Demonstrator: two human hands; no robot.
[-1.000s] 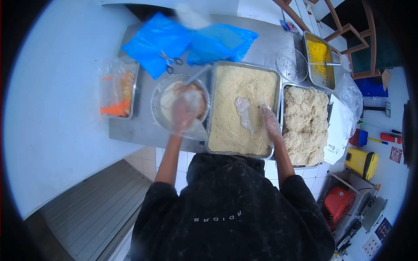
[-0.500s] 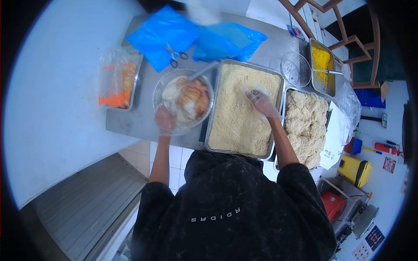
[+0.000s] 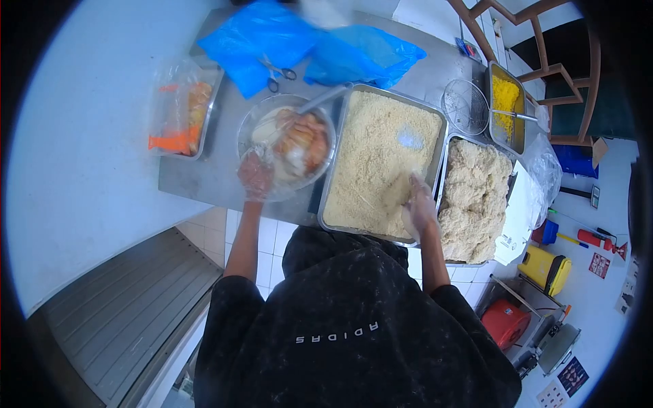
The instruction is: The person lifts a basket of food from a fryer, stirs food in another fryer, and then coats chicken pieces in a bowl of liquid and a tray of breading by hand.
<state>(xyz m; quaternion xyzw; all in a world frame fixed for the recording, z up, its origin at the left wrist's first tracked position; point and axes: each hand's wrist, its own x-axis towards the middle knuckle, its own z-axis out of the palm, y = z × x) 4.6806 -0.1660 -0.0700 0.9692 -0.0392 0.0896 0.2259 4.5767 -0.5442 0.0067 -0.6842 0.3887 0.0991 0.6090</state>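
A clear bowl [image 3: 243,129] holds pinkish-orange pieces that look like raw meat, with pale liquid or batter around them. The long handle of a utensil [image 3: 323,100] leans over its upper right rim. My left hand [image 3: 256,175], in a clear plastic glove, is at the bowl's lower left rim; its fingers are blurred. Beside the bowl, a metal tray [image 3: 324,204] is filled with pale crumbs [image 3: 374,149]. My right hand [image 3: 420,204], also gloved, is low at the tray's right side, fingers stretched out against a mound of crumbs. Farther up, a shiny bare patch shows among the crumbs.
Another tray of lumpy crumbs [image 3: 474,197] stands to the right. Behind it are a wire strainer [image 3: 466,107] and a tray of yellow bits [image 3: 505,95]. Blue bags [image 3: 262,41] and scissors [image 3: 275,73] lie at the back. A bagged container [image 3: 182,122] sits at left.
My right hand has moved down the crumb tray towards my body, and a bare patch now shows near where it was. My left hand remains at the bowl's rim.
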